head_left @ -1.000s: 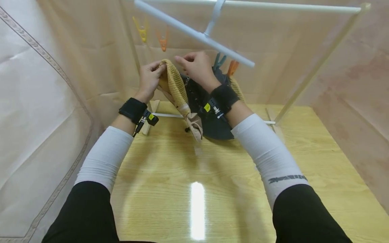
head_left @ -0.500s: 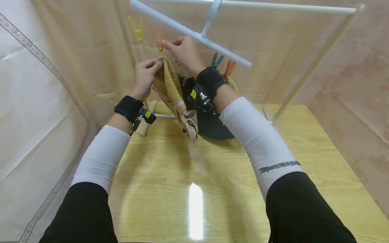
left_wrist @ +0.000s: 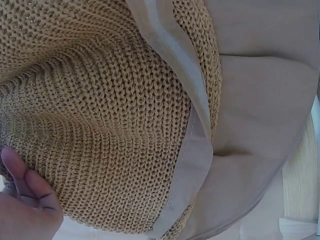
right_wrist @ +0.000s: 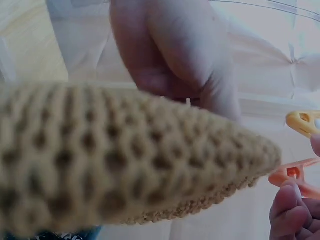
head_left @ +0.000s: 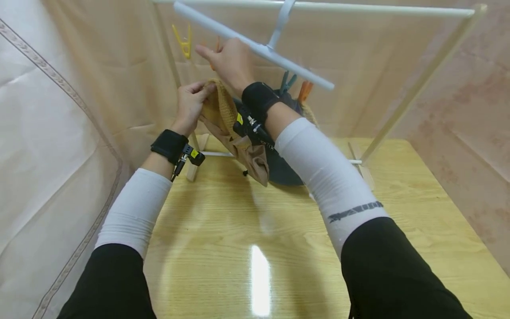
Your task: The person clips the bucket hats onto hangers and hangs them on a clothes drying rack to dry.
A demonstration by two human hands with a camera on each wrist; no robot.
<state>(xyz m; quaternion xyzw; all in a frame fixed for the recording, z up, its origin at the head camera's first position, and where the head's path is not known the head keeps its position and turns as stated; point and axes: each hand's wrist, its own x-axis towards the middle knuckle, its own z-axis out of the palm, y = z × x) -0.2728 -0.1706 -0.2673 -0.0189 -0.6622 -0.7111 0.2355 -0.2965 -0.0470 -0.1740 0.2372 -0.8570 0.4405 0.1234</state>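
My left hand pinches the edge of a tan knitted hat with a beige fabric brim. In the left wrist view, the hat's knit fills most of the picture. My right hand is raised above the hat, thumb out to the left. Beside its fingers is an orange clothespin, between thumb and fingertips in the right wrist view; a firm hold is not visible. A yellow clothespin hangs further left. Behind the right wrist hangs a dark cap, partly hidden.
A blue-grey hanger bar slants in front of a white rack rail. A teal clothespin and another orange clothespin sit at the dark cap. Below is a wooden tabletop, with cloth curtains around.
My right hand has moved up and left from beside the hat to the orange clothespin. The left hand keeps its hold on the knitted hat, whose brim has shifted slightly.
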